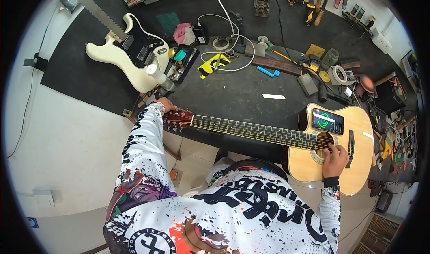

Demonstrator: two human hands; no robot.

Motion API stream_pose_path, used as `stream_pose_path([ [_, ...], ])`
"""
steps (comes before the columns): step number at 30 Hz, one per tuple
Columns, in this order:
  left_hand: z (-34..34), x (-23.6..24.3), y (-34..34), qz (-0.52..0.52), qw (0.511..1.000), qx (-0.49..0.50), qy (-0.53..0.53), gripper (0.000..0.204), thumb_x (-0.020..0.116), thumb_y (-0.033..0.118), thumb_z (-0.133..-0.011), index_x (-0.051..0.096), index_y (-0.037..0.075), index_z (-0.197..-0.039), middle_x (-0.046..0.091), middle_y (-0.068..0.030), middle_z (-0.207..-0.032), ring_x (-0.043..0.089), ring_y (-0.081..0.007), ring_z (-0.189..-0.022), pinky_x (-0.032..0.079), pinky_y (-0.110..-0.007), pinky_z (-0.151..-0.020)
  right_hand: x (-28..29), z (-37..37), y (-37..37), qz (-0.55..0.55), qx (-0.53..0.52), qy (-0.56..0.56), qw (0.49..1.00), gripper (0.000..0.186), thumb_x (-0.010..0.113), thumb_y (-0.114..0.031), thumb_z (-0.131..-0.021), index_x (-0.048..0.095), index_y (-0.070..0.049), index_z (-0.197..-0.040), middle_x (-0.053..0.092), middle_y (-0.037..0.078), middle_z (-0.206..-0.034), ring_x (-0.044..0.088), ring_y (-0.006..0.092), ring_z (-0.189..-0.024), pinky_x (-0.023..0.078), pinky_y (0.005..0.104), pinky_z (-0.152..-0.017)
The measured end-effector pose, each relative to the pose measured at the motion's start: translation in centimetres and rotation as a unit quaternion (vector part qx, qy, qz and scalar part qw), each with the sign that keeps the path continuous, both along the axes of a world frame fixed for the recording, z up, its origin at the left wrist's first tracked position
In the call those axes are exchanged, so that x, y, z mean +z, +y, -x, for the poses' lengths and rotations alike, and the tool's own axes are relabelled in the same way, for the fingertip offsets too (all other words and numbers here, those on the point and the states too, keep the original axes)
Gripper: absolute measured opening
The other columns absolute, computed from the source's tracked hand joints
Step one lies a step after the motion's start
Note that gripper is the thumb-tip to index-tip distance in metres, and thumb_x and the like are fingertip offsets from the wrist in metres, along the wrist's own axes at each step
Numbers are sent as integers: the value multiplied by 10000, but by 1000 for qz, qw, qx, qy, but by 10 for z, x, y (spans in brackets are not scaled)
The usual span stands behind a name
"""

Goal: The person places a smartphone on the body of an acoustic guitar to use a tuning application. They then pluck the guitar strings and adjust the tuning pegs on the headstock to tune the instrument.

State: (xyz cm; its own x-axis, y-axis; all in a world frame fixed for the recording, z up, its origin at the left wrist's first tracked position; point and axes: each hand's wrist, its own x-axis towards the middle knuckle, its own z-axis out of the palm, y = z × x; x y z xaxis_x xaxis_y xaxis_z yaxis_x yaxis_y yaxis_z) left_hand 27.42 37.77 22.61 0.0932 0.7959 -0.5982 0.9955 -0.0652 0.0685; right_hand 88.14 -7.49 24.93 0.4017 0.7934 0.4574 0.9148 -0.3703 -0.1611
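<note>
An acoustic guitar (358, 151) with a pale wooden top lies across the near edge of the bench, its neck pointing left. My left hand (166, 104) is at the reddish-brown headstock (175, 118), its fingers closed on a tuning peg on the far side. Over the strings beside the soundhole (323, 142), my right hand (336, 160) rests with fingers apart, the fingertips at the strings. A smartphone (328, 121) with a green circular display lies on the guitar top, just beyond the soundhole.
A cream electric guitar body (130, 61) lies at the far left, next to a parts tray (184, 65) and a clear bottle with a white cap (159, 77). Yellow-black gloves (212, 65), a white cable (251, 56), a blue marker (268, 72) and several tools lie beyond the guitar.
</note>
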Motion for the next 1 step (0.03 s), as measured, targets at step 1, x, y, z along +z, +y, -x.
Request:
stream_pose_path([
  [1, 3, 1, -3, 0, 1000, 3, 1, 428, 778, 450, -857, 796, 109, -1116, 750, -172, -1154, 706, -332, -1092, 520, -395, -999, 0, 1, 2, 2, 2, 4, 1000, 250, 799, -199, -841, 737, -121, -1070, 630, 99, -1122, 584, 309, -1093, 403, 472, -976],
])
